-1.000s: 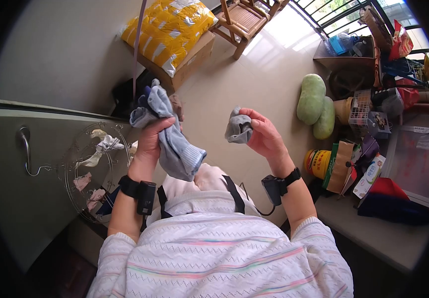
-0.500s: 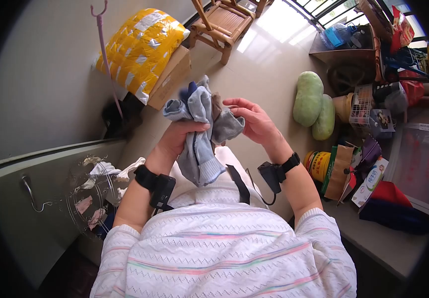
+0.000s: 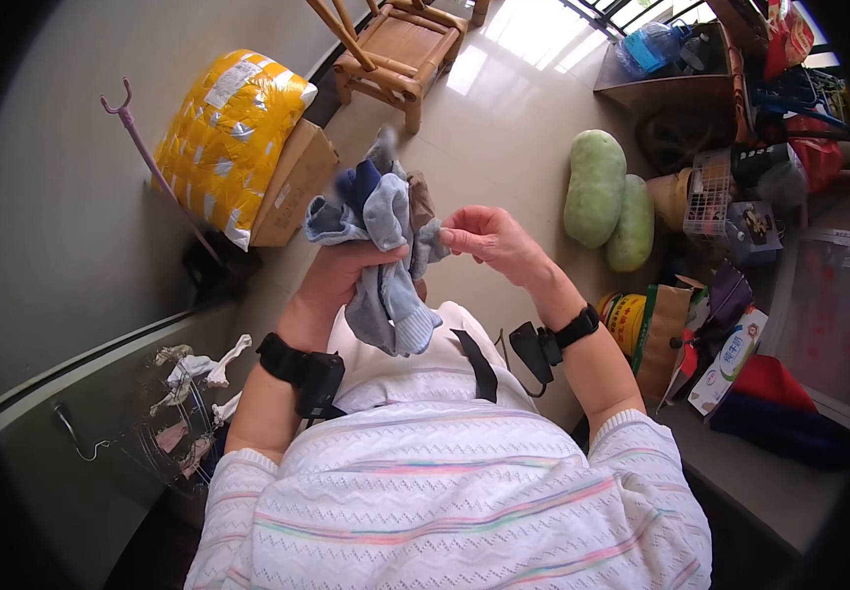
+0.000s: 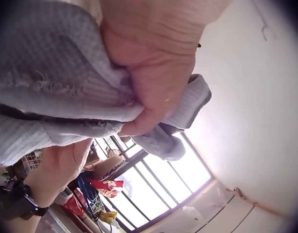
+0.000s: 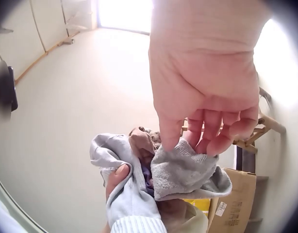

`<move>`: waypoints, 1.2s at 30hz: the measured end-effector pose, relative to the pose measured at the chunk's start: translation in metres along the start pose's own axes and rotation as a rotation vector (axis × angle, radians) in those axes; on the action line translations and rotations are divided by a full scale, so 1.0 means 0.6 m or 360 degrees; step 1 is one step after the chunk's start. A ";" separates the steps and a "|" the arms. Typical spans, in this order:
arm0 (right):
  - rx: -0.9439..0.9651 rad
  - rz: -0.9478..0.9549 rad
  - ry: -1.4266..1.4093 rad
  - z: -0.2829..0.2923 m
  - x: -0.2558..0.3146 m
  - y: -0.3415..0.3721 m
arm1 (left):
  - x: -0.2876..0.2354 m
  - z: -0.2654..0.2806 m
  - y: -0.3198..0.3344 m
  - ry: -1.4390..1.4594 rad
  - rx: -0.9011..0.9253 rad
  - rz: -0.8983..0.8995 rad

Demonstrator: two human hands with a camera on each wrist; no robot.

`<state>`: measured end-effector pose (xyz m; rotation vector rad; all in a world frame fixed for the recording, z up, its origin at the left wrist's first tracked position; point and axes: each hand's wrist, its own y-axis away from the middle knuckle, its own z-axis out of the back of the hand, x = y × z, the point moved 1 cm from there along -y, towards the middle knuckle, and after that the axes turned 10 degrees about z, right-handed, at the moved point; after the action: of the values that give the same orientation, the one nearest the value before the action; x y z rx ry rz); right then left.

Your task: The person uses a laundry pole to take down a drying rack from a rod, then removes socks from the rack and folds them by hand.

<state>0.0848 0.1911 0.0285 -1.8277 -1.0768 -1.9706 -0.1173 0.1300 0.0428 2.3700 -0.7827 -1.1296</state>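
In the head view my left hand [image 3: 332,280] grips a bundle of socks in front of my body, its thumb across a light blue sock [image 3: 408,313]. Navy cloth [image 3: 358,184] and a brown sock [image 3: 420,197] stick up from the same bundle. My right hand [image 3: 494,246] is at the bundle's right side, pinching a grey sock [image 5: 183,170] between thumb and fingertips. That sock hangs with its opening spread in the right wrist view, right beside the brown one. Close up in the left wrist view, ribbed sock fabric [image 4: 66,97] hangs from the left hand, whose fingers are mostly hidden.
At the left, a round clip hanger [image 3: 184,423] carries small cloths beside a metal hook [image 3: 66,428]. A yellow parcel [image 3: 233,138] leans by a cardboard box [image 3: 297,182]. Ahead is a bamboo chair [image 3: 400,54]. Two green gourds [image 3: 595,187] lie on the floor, right.
My right hand has carried the grey sock leftward to the bundle and now pinches it there. The left hand with the bundle has shifted right in the head view, which has also turned.
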 end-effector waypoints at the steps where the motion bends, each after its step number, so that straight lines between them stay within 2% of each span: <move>1: -0.0058 -0.0020 -0.0098 0.008 -0.008 -0.006 | -0.004 -0.003 -0.004 -0.0007 0.0007 0.0009; 3: -0.0130 -0.0046 -0.0196 0.017 -0.018 -0.011 | -0.011 -0.004 -0.012 0.0042 0.0115 0.0081; 5: -0.0118 -0.0257 -0.0730 0.018 -0.017 -0.015 | -0.020 -0.002 -0.019 0.0002 0.0144 0.0095; 8: -0.0141 -0.0368 -0.0985 -0.003 -0.012 -0.009 | -0.025 0.011 -0.030 -0.0088 0.0152 0.0081; 10: -0.0134 -0.0358 -0.1067 -0.008 -0.011 -0.015 | -0.031 0.017 -0.028 -0.0135 0.0132 0.0064; 12: -0.0183 -0.0034 -0.1275 -0.008 0.003 -0.024 | -0.044 0.016 -0.020 -0.0192 0.0166 0.0215; 13: -0.0328 0.0028 -0.1273 0.000 0.013 -0.029 | -0.039 0.025 -0.024 -0.0231 0.0120 0.0216; 14: -0.0327 0.0021 -0.1275 0.018 0.012 -0.034 | -0.035 0.037 -0.030 -0.0226 0.0117 0.0220; 16: -0.0608 0.0235 -0.1122 0.054 0.012 -0.034 | -0.030 0.053 -0.038 -0.0403 -0.0004 0.0097; 20: -0.0722 0.0271 -0.0984 0.056 0.015 -0.020 | -0.026 0.059 -0.053 -0.0351 -0.0001 0.0037; 22: -0.0912 0.0396 -0.0920 0.055 0.020 -0.012 | -0.021 0.069 -0.066 -0.0320 -0.0204 0.0014; 26: -0.0775 0.0376 -0.0690 0.027 0.039 -0.001 | -0.015 0.074 -0.089 -0.0444 -0.0268 -0.0205; 27: -0.0682 0.0330 -0.0472 0.004 0.043 -0.009 | -0.012 0.067 -0.091 -0.0453 -0.0252 -0.0202; 28: -0.0590 0.0282 -0.0256 -0.015 0.045 -0.018 | -0.019 0.043 -0.083 -0.0612 -0.0315 -0.0257; 29: -0.0608 0.0289 -0.0256 -0.027 0.043 -0.028 | -0.023 0.023 -0.078 -0.0771 -0.0379 -0.0314; 30: -0.0609 0.0336 -0.0055 -0.037 0.036 -0.038 | -0.023 0.009 -0.078 -0.0781 -0.0363 -0.0314; 31: -0.0609 0.0380 0.0144 -0.039 0.030 -0.041 | -0.023 -0.003 -0.079 -0.0775 -0.0197 -0.0306; 32: -0.0624 0.0384 0.0139 -0.032 0.025 -0.040 | -0.022 -0.011 -0.079 -0.0767 -0.0034 -0.0294; 33: -0.0648 0.0374 -0.0079 -0.023 0.019 -0.040 | -0.008 0.001 -0.086 -0.0638 -0.0029 -0.0133; 34: -0.0665 0.0364 -0.0296 -0.016 0.017 -0.038 | -0.011 -0.001 -0.084 -0.0646 -0.0025 -0.0132; 36: -0.0648 0.0415 -0.0452 -0.005 0.018 -0.028 | -0.015 -0.007 -0.078 -0.0261 0.0065 0.0024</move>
<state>0.0703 0.2039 0.0329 -2.3741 -0.4804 -1.9141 -0.1038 0.1722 0.0243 2.3221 -0.8846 -1.3265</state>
